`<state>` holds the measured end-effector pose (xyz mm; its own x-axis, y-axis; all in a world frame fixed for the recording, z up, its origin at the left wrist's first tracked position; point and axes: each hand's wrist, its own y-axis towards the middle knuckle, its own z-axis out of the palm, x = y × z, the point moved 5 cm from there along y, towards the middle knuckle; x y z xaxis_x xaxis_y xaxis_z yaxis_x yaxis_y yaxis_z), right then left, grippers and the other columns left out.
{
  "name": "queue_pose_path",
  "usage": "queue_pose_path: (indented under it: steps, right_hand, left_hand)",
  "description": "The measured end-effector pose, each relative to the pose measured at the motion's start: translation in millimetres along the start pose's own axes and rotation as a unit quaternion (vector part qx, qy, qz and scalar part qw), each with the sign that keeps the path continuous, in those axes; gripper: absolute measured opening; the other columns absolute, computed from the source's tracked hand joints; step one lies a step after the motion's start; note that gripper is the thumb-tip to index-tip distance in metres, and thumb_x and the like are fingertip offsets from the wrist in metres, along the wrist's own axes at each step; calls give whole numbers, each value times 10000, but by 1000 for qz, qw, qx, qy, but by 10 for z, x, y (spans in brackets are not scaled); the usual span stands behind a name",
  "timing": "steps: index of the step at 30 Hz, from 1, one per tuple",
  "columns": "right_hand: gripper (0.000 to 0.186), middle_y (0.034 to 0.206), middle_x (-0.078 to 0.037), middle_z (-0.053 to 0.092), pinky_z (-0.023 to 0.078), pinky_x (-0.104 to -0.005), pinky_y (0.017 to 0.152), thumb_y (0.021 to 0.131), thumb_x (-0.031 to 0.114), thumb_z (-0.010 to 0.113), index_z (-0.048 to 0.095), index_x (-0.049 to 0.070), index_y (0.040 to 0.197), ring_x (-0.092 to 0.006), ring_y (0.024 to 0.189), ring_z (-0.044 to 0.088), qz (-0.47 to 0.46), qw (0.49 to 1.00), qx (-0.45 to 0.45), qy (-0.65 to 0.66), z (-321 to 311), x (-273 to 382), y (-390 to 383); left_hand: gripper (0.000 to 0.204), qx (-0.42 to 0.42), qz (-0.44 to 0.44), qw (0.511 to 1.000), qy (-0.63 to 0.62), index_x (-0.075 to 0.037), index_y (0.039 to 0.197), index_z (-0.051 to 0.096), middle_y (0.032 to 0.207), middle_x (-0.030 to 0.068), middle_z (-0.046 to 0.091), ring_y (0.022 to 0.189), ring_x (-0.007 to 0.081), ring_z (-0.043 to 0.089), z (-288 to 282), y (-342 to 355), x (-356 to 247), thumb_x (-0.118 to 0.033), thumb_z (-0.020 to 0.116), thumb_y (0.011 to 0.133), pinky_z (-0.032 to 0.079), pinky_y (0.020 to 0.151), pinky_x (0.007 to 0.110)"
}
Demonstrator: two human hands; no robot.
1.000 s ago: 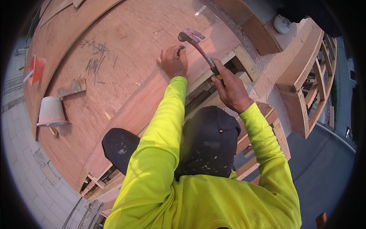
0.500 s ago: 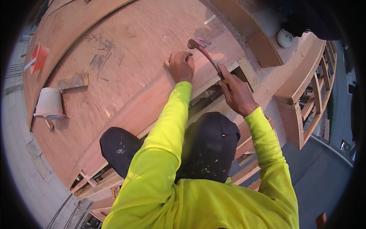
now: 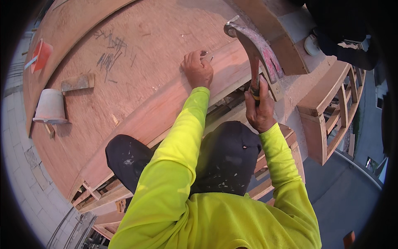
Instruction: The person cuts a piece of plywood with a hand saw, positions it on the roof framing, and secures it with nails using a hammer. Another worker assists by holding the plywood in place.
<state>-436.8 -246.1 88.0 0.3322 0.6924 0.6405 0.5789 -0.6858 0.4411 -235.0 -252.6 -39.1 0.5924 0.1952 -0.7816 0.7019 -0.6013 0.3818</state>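
My right hand is closed around the handle of a claw hammer, its worn head, streaked pink, raised over the board's edge. On a curved pinkish wooden board, my left hand rests with its fingers curled in. Something small and dark shows at its fingertips, too small to make out. Just right of those fingers, a thin nail-like sliver sticks up from the board. Farther left, several loose nails lie scattered on the plywood.
A whitish bucket stands at the left beside a wood offcut. An orange-red container sits beyond the curved rim. Open wooden framing rises at the right, and another person's dark clothing shows at the upper right.
The hammer has swung up and away to the right, its head now larger in view. My right hand has turned with it. My left hand stays nearly in place.
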Motion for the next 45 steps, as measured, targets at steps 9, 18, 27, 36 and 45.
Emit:
queue_pose_path:
  steps: [9,18,27,36,45]
  right_hand:
    - [679,964,-191,642,551,-397,742,922,-10,634,353,102,1530,-354,826,666,67,992,3,102,69,-66,-20]
    - [657,954,-200,681,550,-357,722,905,-26,662,403,63,1502,-311,856,705,14,999,41,7,33,25,182]
    - [563,902,-152,650,542,-364,678,961,26,632,403,26,1476,-241,746,670,56,982,160,-79,77,-426,96]
    - [395,854,-217,661,532,-441,648,950,94,653,427,30,1268,-412,750,667,128,956,235,-117,162,-689,-306]
    - [289,775,-218,641,514,-439,609,958,97,644,432,3,1130,-423,692,647,113,989,91,5,40,-347,-156]
  left_hand:
    - [342,-25,-50,997,-51,-36,1045,585,1016,136,629,1025,339,573,-52,34,118,45,510,722,424,935,459]
    - [388,-29,-84,992,-85,3,1069,583,1047,178,622,1026,359,580,-93,42,206,77,451,711,457,932,463]
    - [394,-63,-80,987,-127,5,1099,569,1068,181,623,1033,372,587,-34,246,144,91,446,735,474,935,449]
    - [355,-61,-88,984,-140,28,1111,549,1076,194,623,1073,379,602,-55,-87,142,103,438,782,476,977,451]
    - [381,-65,-87,981,-159,20,1141,539,1099,190,640,1091,367,619,-26,-50,-2,112,407,796,478,992,434]
